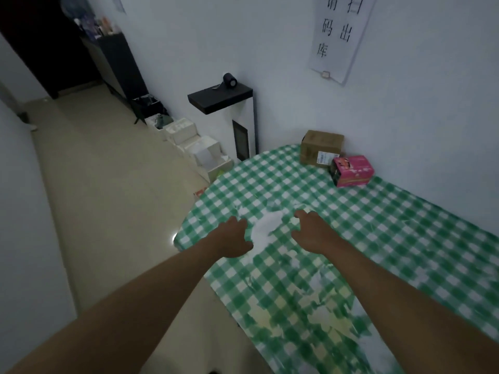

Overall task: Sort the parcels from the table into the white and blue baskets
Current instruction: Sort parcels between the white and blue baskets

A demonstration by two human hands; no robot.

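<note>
While both arms reach out over the green-checked table (378,233), the left hand (234,238) and the right hand (314,233) sit on either side of a white patch (266,228) near the table's left edge. That patch may be a flat white parcel, or only a worn spot in the cloth; the blur leaves it unsettled. Each hand shows curled fingers resting at the patch's edge, but whether they actually grasp anything I cannot tell. Two clear parcels wait at the far end against the wall: a brown cardboard box (321,148) and, just beside it and touching or nearly so, a pink box (355,171). Neither a white nor a blue basket is plainly in view (pale open boxes (194,141) line the floor along the wall, yet none reads as a basket).

By my reading, the step in hand is a pick-up of the nearest item. The next move calls for a firm two-handed hold, a lift clear of the cloth, and a turn to find the right basket. After that, the two boxes by the wall remain, well apart from the hands.
</note>
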